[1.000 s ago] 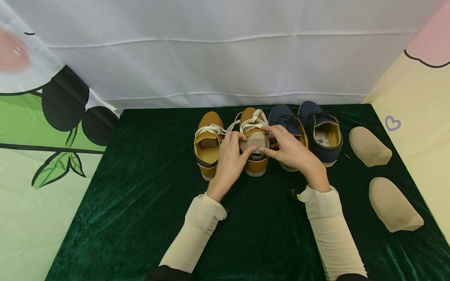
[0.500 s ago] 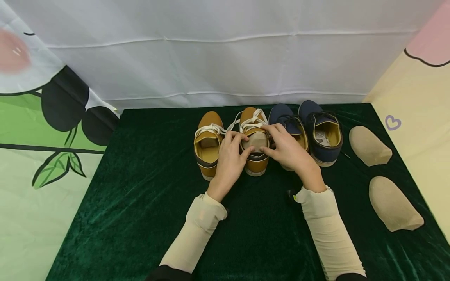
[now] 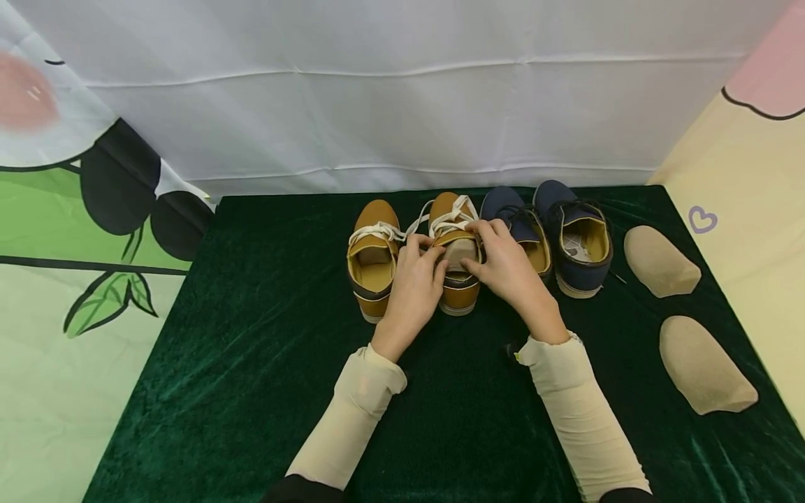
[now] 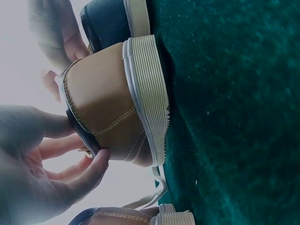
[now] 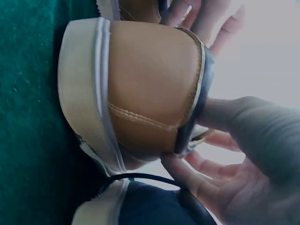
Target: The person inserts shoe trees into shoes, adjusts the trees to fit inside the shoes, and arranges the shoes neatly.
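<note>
Head view: on the green cloth (image 3: 251, 349), from left to right, the first tan shoe (image 3: 372, 281) is seen upright. Beside it, the collar of the second tan shoe (image 3: 458, 299) is gripped on its left side by the left hand (image 3: 411, 283), fingers bent, and on its right by the right hand (image 3: 506, 269), likewise bent. Inside, a beige piece (image 3: 461, 253) is partly shown; whether it is touched cannot be told. Further right, two navy shoes (image 3: 577, 274) are placed side by side, then two beige inserts (image 3: 708, 367).
</note>
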`<control>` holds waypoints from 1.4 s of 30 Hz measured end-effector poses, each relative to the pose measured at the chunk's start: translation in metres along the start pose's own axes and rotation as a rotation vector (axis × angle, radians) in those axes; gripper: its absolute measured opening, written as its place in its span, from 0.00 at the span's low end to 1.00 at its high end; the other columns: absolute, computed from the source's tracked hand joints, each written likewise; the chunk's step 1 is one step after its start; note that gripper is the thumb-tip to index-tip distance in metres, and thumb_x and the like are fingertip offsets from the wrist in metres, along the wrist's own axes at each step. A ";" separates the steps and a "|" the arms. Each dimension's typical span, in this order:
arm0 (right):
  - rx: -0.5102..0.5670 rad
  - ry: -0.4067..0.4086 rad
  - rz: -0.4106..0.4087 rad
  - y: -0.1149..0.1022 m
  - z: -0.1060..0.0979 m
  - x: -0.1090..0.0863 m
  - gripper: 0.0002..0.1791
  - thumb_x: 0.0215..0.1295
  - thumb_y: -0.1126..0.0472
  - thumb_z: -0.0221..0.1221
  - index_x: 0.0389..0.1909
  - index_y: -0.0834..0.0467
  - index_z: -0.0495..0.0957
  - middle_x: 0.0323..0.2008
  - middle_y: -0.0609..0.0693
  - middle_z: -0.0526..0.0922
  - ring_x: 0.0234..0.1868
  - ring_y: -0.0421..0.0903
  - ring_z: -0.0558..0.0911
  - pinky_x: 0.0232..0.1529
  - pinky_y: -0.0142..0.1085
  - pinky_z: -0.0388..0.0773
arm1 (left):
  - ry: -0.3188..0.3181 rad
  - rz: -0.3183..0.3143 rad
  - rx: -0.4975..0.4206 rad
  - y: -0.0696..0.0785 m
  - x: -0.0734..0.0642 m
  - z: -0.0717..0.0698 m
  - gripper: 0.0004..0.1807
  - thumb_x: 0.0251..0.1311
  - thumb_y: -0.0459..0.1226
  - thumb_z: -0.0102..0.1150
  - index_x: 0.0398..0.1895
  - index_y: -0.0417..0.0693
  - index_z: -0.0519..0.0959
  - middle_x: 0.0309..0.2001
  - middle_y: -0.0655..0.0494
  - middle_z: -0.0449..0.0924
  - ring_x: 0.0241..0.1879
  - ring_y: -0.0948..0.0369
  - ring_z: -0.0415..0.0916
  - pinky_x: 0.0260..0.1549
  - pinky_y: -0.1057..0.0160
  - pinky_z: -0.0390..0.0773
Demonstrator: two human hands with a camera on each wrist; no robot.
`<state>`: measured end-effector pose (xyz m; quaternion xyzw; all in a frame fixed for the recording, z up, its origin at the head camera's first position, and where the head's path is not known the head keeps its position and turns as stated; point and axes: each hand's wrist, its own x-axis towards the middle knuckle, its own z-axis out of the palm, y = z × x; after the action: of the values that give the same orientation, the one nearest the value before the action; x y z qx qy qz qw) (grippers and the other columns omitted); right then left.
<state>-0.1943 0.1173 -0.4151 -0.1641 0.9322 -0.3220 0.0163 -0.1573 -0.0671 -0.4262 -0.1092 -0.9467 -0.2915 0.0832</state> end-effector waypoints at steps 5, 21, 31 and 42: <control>-0.006 0.044 0.030 -0.003 0.007 0.002 0.35 0.67 0.60 0.70 0.72 0.59 0.67 0.64 0.66 0.69 0.57 0.64 0.78 0.58 0.59 0.78 | -0.027 0.018 0.055 0.000 0.002 0.000 0.17 0.78 0.40 0.55 0.60 0.42 0.83 0.66 0.47 0.68 0.56 0.51 0.70 0.55 0.53 0.77; -0.141 0.015 -0.116 -0.002 0.000 0.011 0.39 0.66 0.61 0.71 0.74 0.64 0.67 0.72 0.66 0.68 0.73 0.66 0.67 0.73 0.60 0.67 | -0.010 -0.009 0.014 0.005 0.027 0.002 0.20 0.72 0.37 0.63 0.64 0.45 0.74 0.62 0.46 0.74 0.61 0.50 0.77 0.65 0.51 0.78; -0.130 -0.030 -0.074 -0.002 0.009 0.020 0.37 0.66 0.62 0.70 0.74 0.63 0.68 0.68 0.64 0.73 0.70 0.62 0.74 0.71 0.56 0.72 | 0.036 -0.014 0.063 0.005 0.031 0.009 0.14 0.68 0.32 0.66 0.54 0.47 0.78 0.57 0.49 0.77 0.56 0.50 0.79 0.58 0.51 0.82; -0.178 0.023 -0.036 -0.005 0.013 0.026 0.32 0.63 0.63 0.72 0.67 0.62 0.74 0.60 0.63 0.78 0.61 0.62 0.78 0.61 0.57 0.78 | 0.104 0.003 0.157 0.004 0.033 0.018 0.10 0.67 0.33 0.66 0.48 0.51 0.78 0.53 0.51 0.80 0.48 0.51 0.82 0.44 0.52 0.86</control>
<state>-0.2152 0.0979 -0.4202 -0.1779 0.9541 -0.2402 -0.0150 -0.1898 -0.0488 -0.4315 -0.0884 -0.9609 -0.2216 0.1409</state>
